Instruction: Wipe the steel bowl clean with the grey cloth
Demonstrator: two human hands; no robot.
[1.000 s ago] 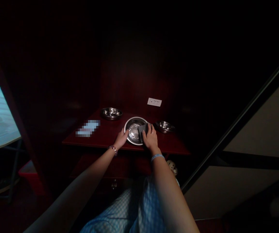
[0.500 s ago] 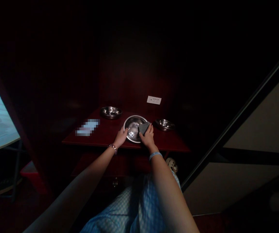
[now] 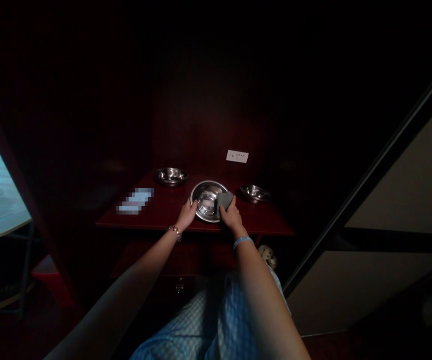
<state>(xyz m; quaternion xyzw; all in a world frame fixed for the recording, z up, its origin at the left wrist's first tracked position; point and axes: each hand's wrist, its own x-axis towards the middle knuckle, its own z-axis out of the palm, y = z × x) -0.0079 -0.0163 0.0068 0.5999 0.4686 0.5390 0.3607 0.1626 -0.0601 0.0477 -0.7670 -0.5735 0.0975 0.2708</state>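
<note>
My left hand (image 3: 187,213) grips the near left rim of a shiny steel bowl (image 3: 205,196), which is tilted toward me above the dark red desk. My right hand (image 3: 233,216) is closed on a folded grey cloth (image 3: 224,200). The cloth lies against the right rim and inner wall of the bowl, and covers part of them. Behind to the left sits a second steel bowl (image 3: 171,176). To the right, near my right hand, stands another steel bowl (image 3: 255,193), possibly stacked.
The dark red desk (image 3: 163,212) ends just in front of me. A blurred-out flat item (image 3: 136,201) lies at its left. A white wall socket (image 3: 237,156) is behind. Below are a drawer knob (image 3: 179,285) and a red bin (image 3: 52,275) at lower left.
The grey cloth has shifted slightly along the bowl's right side and now looks squarer than its earlier pointed shape. My left hand still holds the rim in the same place.
</note>
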